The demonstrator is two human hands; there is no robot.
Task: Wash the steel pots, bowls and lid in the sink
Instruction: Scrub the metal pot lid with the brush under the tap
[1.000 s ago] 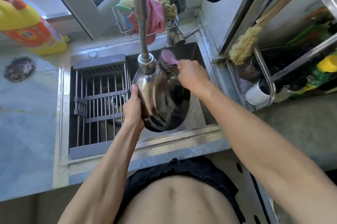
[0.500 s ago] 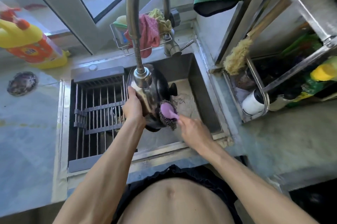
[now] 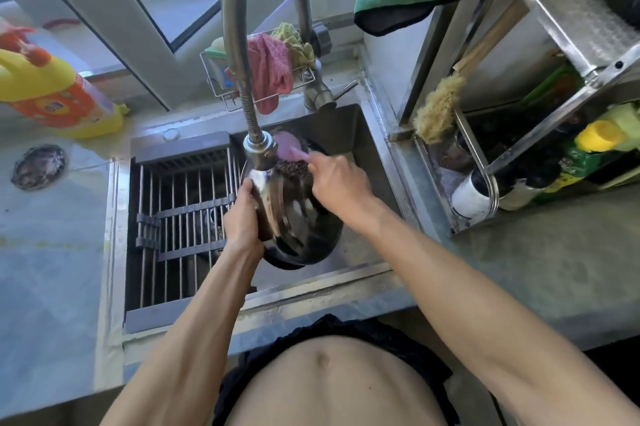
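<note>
**Scrubbing the lid over the sink**

On the worktop (image 3: 52,252) at far left we see a yellow bottle (image 3: 55,93). Over the sink (image 3: 367,134), our left hand (image 3: 242,221) grips the steel lid (image 3: 298,217) by its edge, tilted under the tap (image 3: 258,148). Our right hand (image 3: 337,181) clasps a pink-handled scrubber (image 3: 291,157) against the lid's top.

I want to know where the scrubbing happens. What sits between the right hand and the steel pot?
In the head view, a pink-handled scrubber gripped by the right hand, its dark pad against the steel pot.
</note>
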